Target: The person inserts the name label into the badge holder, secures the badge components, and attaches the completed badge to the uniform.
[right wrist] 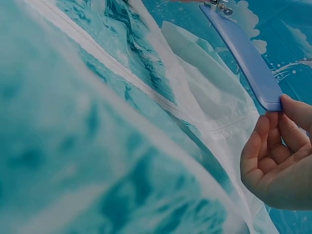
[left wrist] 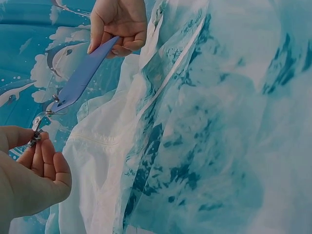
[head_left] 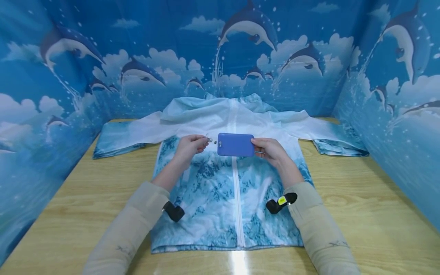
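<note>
A flat blue card holder (head_left: 235,144) is held up level over the jacket (head_left: 213,191). My right hand (head_left: 269,149) pinches its right end between thumb and fingers. A small metal clip (left wrist: 36,127) joins the holder's other end through a strap and ring. My left hand (head_left: 191,148) pinches that clip between thumb and forefinger. In the right wrist view the card holder (right wrist: 246,58) slants down to my right hand (right wrist: 280,156), its metal fittings at the top edge. The blue and white zip jacket lies spread out beneath both hands.
The jacket's sleeves reach out left (head_left: 117,139) and right (head_left: 338,139) over the wood-grain table (head_left: 357,198). A dolphin-print curtain (head_left: 178,46) encloses the table at the back and both sides. Black wrist cameras sit on both sleeves of the person.
</note>
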The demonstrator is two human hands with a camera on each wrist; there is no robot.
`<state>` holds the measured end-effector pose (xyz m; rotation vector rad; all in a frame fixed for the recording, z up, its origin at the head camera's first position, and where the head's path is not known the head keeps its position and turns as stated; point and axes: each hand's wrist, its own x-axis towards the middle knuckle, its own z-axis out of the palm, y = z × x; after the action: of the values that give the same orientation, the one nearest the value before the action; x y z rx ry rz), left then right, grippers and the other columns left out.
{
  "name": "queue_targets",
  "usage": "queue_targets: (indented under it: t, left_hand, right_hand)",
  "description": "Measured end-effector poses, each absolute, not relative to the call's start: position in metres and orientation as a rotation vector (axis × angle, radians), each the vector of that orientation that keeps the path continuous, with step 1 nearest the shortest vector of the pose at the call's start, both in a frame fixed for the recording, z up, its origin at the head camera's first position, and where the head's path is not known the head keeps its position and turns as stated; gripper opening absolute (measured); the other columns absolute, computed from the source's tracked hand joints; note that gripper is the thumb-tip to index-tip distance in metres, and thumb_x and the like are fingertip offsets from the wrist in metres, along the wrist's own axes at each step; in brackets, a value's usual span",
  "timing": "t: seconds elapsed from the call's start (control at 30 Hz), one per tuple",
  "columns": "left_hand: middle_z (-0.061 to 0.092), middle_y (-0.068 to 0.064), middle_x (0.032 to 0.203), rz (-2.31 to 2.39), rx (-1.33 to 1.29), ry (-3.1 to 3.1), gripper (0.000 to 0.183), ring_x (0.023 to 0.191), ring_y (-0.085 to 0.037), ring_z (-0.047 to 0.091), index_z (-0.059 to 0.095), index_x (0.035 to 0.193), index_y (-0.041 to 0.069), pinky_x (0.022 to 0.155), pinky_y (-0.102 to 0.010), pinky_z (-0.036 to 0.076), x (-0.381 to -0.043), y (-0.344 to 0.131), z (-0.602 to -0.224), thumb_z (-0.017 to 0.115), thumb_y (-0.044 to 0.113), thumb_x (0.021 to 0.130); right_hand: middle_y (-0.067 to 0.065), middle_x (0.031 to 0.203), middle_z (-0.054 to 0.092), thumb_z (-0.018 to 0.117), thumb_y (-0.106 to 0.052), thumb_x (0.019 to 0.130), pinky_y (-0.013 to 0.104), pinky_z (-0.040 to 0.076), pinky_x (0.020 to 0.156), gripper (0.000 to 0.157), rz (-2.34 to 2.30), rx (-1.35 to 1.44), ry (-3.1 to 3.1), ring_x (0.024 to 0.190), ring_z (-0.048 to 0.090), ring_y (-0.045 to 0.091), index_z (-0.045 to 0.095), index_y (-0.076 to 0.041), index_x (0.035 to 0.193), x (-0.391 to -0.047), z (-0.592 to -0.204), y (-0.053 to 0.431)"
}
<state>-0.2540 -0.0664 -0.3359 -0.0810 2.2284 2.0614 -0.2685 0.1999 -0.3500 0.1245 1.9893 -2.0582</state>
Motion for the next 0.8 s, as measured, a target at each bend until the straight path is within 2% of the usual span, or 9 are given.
queue_targets:
  t: [0.23,0.43,0.57,0.7,0.8]
  left_hand:
    - [0.059,-0.011,0.099,2.054,-0.071,2.237,0.029,0.081,-0.016,0.055,0.061,0.113,-0.002,0.091,-0.043,0.044,-0.2538,-0.0693,-0.3341,0.056,0.019,0.094]
    - [0.057,-0.010,0.094,2.084,-0.093,2.215,0.026,0.077,-0.015,0.054,0.061,0.109,-0.004,0.091,-0.045,0.044,-0.2550,-0.0696,-0.3328,0.056,0.016,0.094]
    - [0.058,-0.012,0.095,2.085,-0.104,2.213,0.025,0.075,-0.014,0.054,0.061,0.108,-0.003,0.091,-0.045,0.044,-0.2551,-0.0697,-0.3318,0.056,0.016,0.094]
    - [0.058,-0.015,0.099,2.083,-0.088,2.225,0.025,0.074,-0.014,0.054,0.062,0.106,-0.003,0.091,-0.044,0.044,-0.2543,-0.0696,-0.3301,0.057,0.018,0.093]
    - [0.059,-0.015,0.098,2.073,-0.067,2.246,0.026,0.075,-0.015,0.054,0.064,0.104,-0.003,0.090,-0.044,0.044,-0.2537,-0.0698,-0.3292,0.059,0.019,0.092]
  right_hand:
    - [0.000,0.072,0.059,0.057,-0.020,0.094,0.039,0.043,0.084,0.014,-2.002,0.087,2.000,0.069,0.055,0.013,0.062,-0.007,0.096,-0.2686,-0.3507,0.1998]
    - [0.001,0.073,0.059,0.061,-0.022,0.091,0.038,0.044,0.078,0.016,-1.844,0.057,2.104,0.074,0.055,0.018,0.065,-0.006,0.092,-0.2691,-0.3504,0.1978]
    - [0.005,0.071,0.053,0.063,-0.025,0.090,0.037,0.040,0.071,0.020,-1.705,0.012,2.194,0.069,0.046,0.021,0.063,-0.006,0.082,-0.2694,-0.3513,0.1959]
    - [0.006,0.066,0.043,0.065,-0.025,0.088,0.036,0.033,0.066,0.030,-1.584,-0.055,2.267,0.065,0.038,0.021,0.051,-0.009,0.066,-0.2690,-0.3525,0.1949]
    - [0.005,0.063,0.036,0.066,-0.026,0.087,0.036,0.030,0.065,0.039,-1.471,-0.140,2.327,0.064,0.034,0.022,0.040,-0.011,0.061,-0.2678,-0.3531,0.1948]
